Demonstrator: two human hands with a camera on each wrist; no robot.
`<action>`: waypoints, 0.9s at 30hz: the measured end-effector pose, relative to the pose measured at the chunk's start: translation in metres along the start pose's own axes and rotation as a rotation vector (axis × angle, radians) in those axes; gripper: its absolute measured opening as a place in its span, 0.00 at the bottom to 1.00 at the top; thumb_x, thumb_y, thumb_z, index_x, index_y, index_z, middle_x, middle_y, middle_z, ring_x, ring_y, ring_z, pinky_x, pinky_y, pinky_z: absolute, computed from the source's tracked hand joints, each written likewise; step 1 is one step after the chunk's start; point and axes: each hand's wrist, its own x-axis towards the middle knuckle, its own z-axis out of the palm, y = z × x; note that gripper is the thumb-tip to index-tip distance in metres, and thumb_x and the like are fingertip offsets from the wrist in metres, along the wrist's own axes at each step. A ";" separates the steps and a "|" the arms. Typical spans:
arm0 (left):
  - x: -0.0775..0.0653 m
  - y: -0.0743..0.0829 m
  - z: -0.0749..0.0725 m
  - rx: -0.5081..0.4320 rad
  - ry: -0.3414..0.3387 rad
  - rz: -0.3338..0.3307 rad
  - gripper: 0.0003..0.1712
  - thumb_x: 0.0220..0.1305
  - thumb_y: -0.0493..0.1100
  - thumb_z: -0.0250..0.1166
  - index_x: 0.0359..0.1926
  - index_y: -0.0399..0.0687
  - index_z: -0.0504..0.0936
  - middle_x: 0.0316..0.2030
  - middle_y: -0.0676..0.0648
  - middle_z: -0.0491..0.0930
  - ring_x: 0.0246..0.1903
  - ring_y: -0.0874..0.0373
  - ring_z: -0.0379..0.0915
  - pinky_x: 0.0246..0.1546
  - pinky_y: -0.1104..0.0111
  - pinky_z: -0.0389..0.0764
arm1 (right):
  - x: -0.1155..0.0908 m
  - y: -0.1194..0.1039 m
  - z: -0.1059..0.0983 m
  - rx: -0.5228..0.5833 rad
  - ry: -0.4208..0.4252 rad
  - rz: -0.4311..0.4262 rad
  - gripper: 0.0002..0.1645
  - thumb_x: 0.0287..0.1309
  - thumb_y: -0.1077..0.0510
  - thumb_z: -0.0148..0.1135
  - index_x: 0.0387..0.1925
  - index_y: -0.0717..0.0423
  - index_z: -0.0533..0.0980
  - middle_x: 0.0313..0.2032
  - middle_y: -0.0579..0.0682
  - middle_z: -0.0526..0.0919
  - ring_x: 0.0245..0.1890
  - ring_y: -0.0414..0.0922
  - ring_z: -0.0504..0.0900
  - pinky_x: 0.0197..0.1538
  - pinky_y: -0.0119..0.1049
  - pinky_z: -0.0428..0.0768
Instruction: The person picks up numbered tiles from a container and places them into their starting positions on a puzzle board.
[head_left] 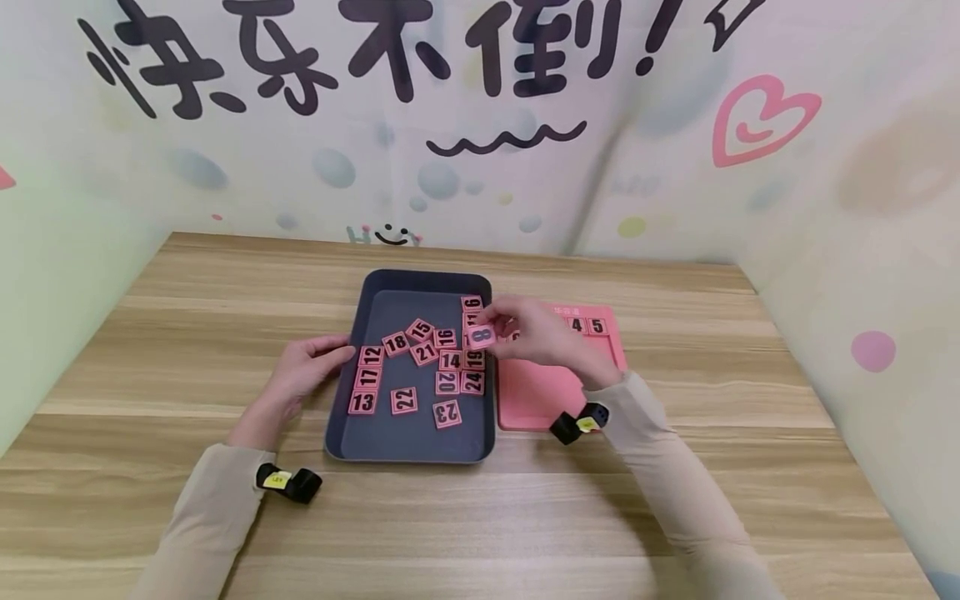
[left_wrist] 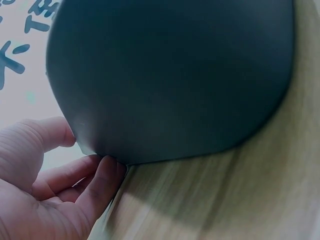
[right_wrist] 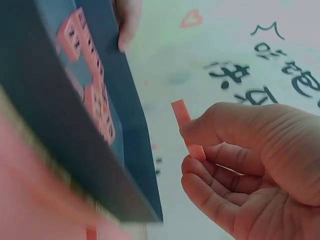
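Tile 8 (head_left: pixel 481 336), just left of the right hand at the frame's center, shows its numeral upward over the tray's right side, its edge slanting from upper left to lower right in the right-wrist view. From left, a left hand (head_left: pixel 303 371) grips the dark tray (head_left: pixel 375 442) by its left rim; a right hand (head_left: pixel 538 332) pinches the tile, hiding part of a number row (head_left: pixel 597 326) on a pink board (head_left: pixel 543 392).
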 end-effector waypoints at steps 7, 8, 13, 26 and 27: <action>0.001 0.000 0.001 0.004 0.005 -0.010 0.27 0.66 0.45 0.57 0.62 0.34 0.69 0.60 0.35 0.70 0.57 0.50 0.66 0.46 0.76 0.72 | -0.036 0.029 -0.018 -0.032 0.045 0.041 0.17 0.43 0.71 0.66 0.41 0.65 0.78 0.33 0.51 0.79 0.33 0.46 0.75 0.39 0.42 0.79; 0.001 0.001 0.001 0.002 0.004 -0.013 0.27 0.66 0.45 0.58 0.62 0.35 0.69 0.60 0.35 0.69 0.57 0.50 0.65 0.46 0.76 0.72 | -0.041 0.034 -0.019 -0.040 0.045 0.043 0.18 0.43 0.72 0.66 0.40 0.65 0.78 0.33 0.52 0.79 0.33 0.46 0.76 0.39 0.42 0.79; 0.000 0.000 0.001 -0.003 0.000 -0.014 0.27 0.66 0.45 0.58 0.62 0.35 0.69 0.60 0.35 0.70 0.57 0.50 0.65 0.46 0.76 0.73 | -0.059 0.055 -0.021 -0.068 0.018 0.072 0.17 0.41 0.73 0.67 0.39 0.67 0.78 0.33 0.53 0.80 0.34 0.47 0.77 0.40 0.40 0.80; 0.001 0.000 -0.001 -0.011 -0.004 -0.004 0.27 0.66 0.44 0.58 0.62 0.33 0.69 0.60 0.35 0.69 0.53 0.57 0.68 0.43 0.80 0.73 | -0.079 0.077 -0.020 -0.134 -0.049 0.139 0.16 0.42 0.71 0.68 0.38 0.66 0.79 0.32 0.51 0.79 0.33 0.44 0.76 0.37 0.36 0.78; 0.000 0.000 -0.001 -0.013 -0.006 -0.006 0.27 0.66 0.44 0.58 0.62 0.33 0.69 0.60 0.35 0.69 0.54 0.56 0.68 0.43 0.80 0.73 | -0.080 0.077 -0.020 -0.140 -0.048 0.133 0.16 0.42 0.72 0.68 0.38 0.66 0.79 0.32 0.51 0.79 0.33 0.45 0.76 0.38 0.36 0.78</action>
